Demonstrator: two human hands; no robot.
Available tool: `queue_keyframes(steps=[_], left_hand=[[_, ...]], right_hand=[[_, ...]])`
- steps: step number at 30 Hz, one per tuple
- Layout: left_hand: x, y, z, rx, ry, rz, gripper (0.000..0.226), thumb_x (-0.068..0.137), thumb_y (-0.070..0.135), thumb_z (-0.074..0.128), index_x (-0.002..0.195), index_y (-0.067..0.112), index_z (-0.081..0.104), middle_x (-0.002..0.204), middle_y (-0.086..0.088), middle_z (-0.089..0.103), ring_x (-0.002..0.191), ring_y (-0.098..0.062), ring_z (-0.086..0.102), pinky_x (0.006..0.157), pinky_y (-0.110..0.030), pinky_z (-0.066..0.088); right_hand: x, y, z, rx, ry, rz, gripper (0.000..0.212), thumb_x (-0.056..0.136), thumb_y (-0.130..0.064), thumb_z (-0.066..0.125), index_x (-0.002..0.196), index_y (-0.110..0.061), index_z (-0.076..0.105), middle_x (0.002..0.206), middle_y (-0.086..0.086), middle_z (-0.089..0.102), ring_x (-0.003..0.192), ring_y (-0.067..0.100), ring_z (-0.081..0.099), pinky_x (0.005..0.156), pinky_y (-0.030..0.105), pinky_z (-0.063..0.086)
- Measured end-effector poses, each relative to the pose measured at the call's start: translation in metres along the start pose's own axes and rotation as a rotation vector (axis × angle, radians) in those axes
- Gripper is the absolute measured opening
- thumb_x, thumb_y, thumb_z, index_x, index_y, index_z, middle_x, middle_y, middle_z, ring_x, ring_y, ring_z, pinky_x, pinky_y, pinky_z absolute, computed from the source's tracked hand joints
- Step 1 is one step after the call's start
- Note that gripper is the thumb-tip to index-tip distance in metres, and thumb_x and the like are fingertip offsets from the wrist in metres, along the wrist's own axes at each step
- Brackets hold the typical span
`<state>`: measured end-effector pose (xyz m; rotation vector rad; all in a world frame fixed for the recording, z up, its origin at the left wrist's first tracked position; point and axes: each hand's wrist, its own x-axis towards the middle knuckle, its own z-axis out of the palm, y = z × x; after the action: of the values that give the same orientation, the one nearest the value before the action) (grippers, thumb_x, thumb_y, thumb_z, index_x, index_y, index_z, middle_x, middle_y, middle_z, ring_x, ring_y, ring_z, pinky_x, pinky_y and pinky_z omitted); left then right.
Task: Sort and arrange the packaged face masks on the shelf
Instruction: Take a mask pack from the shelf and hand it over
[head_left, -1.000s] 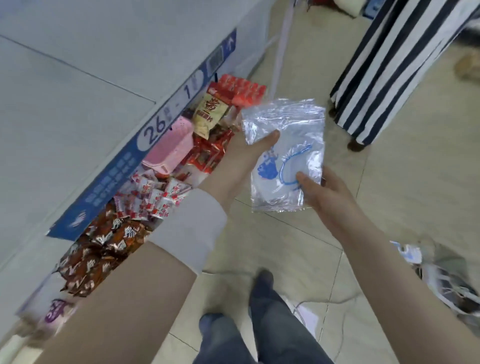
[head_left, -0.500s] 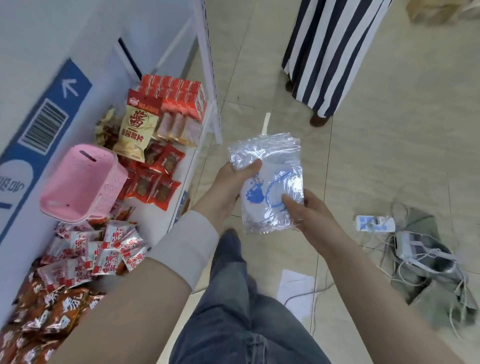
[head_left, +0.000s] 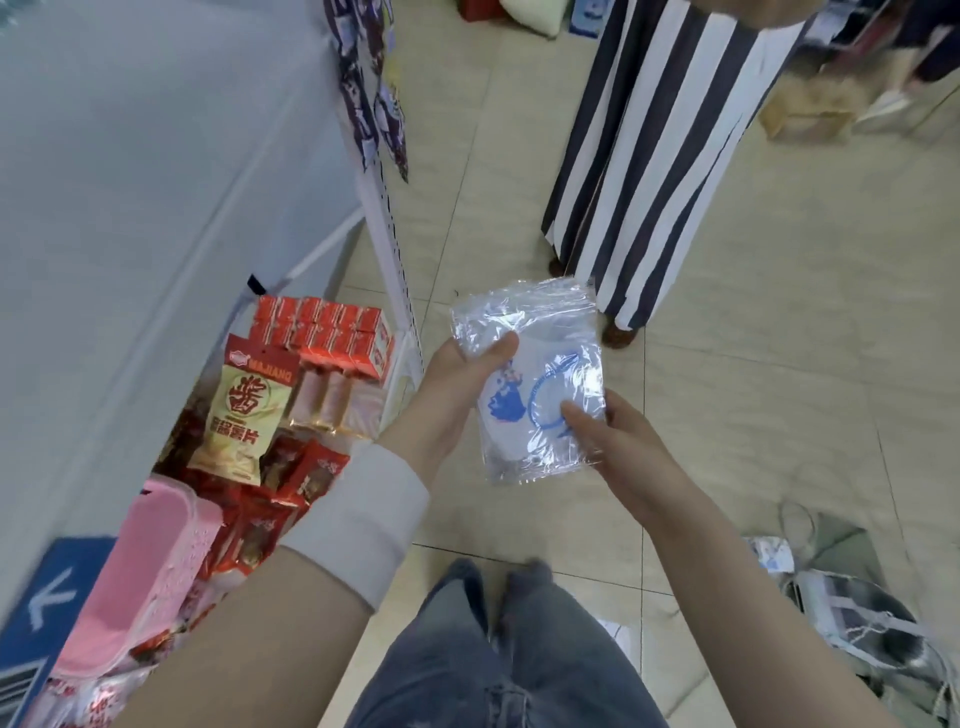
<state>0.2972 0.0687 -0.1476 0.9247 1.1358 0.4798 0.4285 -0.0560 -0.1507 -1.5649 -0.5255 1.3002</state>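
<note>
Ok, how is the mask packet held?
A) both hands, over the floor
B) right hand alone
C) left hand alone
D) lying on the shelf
A: the left hand grips the mask packet at its upper left, the right hand pinches its lower right, with tiled floor beneath.

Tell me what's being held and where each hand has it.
A clear packet of face masks, in both hands. The left hand has its grip on the upper left edge, thumb on top; the right hand holds the lower right edge.
</note>
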Motion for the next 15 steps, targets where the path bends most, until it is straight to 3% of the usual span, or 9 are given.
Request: queue_keyframes(steps=[3, 5, 9, 12, 15], left_hand=[[0.013, 0.032, -0.004, -0.042, 0.030, 0.072, 0.093, 0.049, 0.060, 0.077, 0.120, 0.006, 0.053, 0.110, -0.013, 0.068, 0.097, -0.027, 0.068, 0.092, -0.047, 0.052], [0.017, 0.053, -0.009, -0.069, 0.078, 0.111, 0.093, 0.052, 0.061, 0.079, 0.124, 0.008, 0.052, 0.114, -0.011, 0.067, 0.100, -0.027, 0.067, 0.092, -0.045, 0.052], [0.027, 0.092, -0.020, -0.124, 0.234, 0.238, 0.046, 0.077, 0.040, 0.074, 0.113, 0.017, 0.060, 0.105, -0.005, 0.072, 0.093, -0.022, 0.070, 0.085, -0.039, 0.054], [0.026, 0.121, -0.028, -0.184, 0.398, 0.307, 0.050, 0.074, 0.040, 0.075, 0.114, 0.014, 0.061, 0.101, -0.006, 0.073, 0.089, -0.024, 0.071, 0.086, -0.045, 0.054], [0.017, 0.148, -0.036, -0.235, 0.522, 0.369, 0.027, 0.084, 0.028, 0.067, 0.103, 0.010, 0.064, 0.088, -0.004, 0.074, 0.078, -0.020, 0.071, 0.075, -0.036, 0.056]], right_hand=[[0.030, -0.032, 0.004, -0.033, -0.056, -0.046, 0.040, 0.081, -0.030, 0.067, 0.116, -0.012, 0.059, 0.108, 0.009, 0.069, 0.099, 0.028, 0.067, 0.086, 0.041, 0.053], [0.050, -0.055, 0.010, -0.046, -0.103, -0.077, 0.037, 0.083, -0.028, 0.067, 0.117, -0.016, 0.058, 0.108, 0.005, 0.070, 0.099, 0.024, 0.067, 0.086, 0.039, 0.052], [0.090, -0.100, 0.027, -0.108, -0.230, -0.171, 0.028, 0.088, -0.022, 0.064, 0.115, -0.020, 0.060, 0.111, 0.005, 0.069, 0.102, 0.025, 0.066, 0.089, 0.044, 0.051], [0.119, -0.139, 0.044, -0.177, -0.352, -0.208, 0.023, 0.085, -0.027, 0.066, 0.107, -0.024, 0.062, 0.107, 0.004, 0.070, 0.100, 0.026, 0.066, 0.093, 0.049, 0.050], [0.138, -0.171, 0.065, -0.224, -0.481, -0.218, 0.024, 0.085, -0.025, 0.066, 0.107, -0.016, 0.062, 0.102, 0.007, 0.071, 0.096, 0.029, 0.067, 0.091, 0.049, 0.051]])
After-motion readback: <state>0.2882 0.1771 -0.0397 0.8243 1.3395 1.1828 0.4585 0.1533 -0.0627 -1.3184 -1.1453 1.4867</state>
